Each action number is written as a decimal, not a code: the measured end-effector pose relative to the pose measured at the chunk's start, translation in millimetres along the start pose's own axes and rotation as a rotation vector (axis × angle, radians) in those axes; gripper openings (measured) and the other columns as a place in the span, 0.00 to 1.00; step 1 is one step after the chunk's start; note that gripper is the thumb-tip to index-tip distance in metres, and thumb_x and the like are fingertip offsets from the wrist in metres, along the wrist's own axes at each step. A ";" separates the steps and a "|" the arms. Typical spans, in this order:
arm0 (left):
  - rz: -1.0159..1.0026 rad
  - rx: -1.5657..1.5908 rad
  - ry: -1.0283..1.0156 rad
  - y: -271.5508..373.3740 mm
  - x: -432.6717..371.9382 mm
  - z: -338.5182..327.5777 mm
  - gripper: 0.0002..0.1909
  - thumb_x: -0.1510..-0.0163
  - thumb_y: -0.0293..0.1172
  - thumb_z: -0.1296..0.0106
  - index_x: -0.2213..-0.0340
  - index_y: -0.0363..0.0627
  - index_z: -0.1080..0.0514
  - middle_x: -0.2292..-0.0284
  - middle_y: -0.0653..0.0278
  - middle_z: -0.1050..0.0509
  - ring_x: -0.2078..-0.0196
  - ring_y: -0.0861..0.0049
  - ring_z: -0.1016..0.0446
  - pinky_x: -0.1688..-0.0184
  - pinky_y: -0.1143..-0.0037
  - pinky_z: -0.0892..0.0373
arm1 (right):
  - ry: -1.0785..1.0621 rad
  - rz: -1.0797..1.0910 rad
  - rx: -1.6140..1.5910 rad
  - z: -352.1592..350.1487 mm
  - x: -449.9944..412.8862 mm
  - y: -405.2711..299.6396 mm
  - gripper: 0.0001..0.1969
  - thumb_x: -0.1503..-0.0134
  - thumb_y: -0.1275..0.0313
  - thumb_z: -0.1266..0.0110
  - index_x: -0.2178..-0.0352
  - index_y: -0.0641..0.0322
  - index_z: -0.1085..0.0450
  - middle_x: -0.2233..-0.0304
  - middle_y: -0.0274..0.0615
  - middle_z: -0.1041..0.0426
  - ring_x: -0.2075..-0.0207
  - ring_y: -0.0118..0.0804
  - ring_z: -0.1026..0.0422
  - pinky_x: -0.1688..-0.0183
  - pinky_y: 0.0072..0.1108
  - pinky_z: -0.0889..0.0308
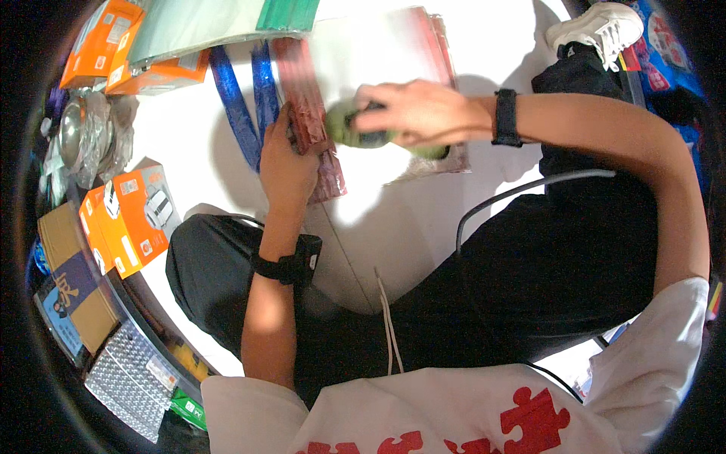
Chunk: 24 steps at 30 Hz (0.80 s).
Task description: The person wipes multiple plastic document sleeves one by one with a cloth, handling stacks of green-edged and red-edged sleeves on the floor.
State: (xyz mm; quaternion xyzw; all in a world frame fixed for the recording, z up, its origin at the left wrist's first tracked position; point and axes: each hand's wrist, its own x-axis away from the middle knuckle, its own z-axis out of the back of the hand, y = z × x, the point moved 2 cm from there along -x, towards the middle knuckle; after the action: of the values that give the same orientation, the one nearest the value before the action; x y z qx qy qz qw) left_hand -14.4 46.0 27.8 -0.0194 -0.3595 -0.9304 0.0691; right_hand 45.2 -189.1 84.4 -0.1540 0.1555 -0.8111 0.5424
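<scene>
My left hand grips the side of a shiny red plastic band. A clear plastic sheet or bag stretches right from this band to a second red edge. My right hand is blurred by motion over the clear plastic. In its fingers is a rounded green and dark object, too blurred to name. Two blue shiny strips lie left of the red band. Above them is a stack of clear plastic with a green band.
Orange printed boxes stand at the left, beside plastic-wrapped metal ware. A cardboard box and silver bubble-textured packaging lie lower left. A grey cable arcs across my right leg. A white shoe is at upper right.
</scene>
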 end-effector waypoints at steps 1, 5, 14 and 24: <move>-0.010 -0.011 0.023 -1.5 -0.5 -0.7 0.44 0.59 0.34 0.32 0.40 0.46 0.37 0.49 0.49 0.29 0.48 0.53 0.28 0.45 0.63 0.32 | 0.001 0.106 -0.013 -2.2 -4.4 -13.6 0.25 0.53 0.80 0.38 0.52 0.52 0.32 0.48 0.42 0.36 0.58 0.39 0.26 0.66 0.23 0.21; 0.017 0.070 -0.019 -3.3 -3.0 -2.5 0.45 0.61 0.34 0.31 0.40 0.46 0.36 0.49 0.48 0.29 0.47 0.52 0.28 0.44 0.63 0.33 | -0.126 0.225 -0.073 -11.3 -5.5 -36.2 0.24 0.55 0.81 0.38 0.54 0.55 0.30 0.51 0.39 0.34 0.56 0.42 0.27 0.62 0.27 0.20; 0.037 0.030 -0.016 -0.3 -0.3 1.5 0.47 0.63 0.37 0.29 0.40 0.47 0.36 0.48 0.48 0.30 0.47 0.53 0.29 0.44 0.63 0.33 | -0.549 -0.046 0.068 29.3 11.0 5.4 0.16 0.58 0.82 0.38 0.66 0.56 0.26 0.65 0.34 0.24 0.60 0.40 0.23 0.59 0.31 0.24; 0.002 0.044 -0.025 4.0 -4.0 0.9 0.48 0.63 0.35 0.28 0.38 0.54 0.37 0.52 0.51 0.29 0.51 0.56 0.27 0.47 0.64 0.30 | -0.037 -0.279 0.441 25.1 21.0 41.8 0.31 0.52 0.77 0.39 0.45 0.55 0.39 0.50 0.42 0.33 0.52 0.48 0.27 0.55 0.32 0.24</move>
State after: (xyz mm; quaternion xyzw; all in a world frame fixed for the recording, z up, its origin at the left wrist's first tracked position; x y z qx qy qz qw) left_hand -9.9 44.1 30.9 -0.0299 -0.3806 -0.9219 0.0660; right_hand 82.7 -226.0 91.3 -0.0669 -0.0577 -0.8893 0.4486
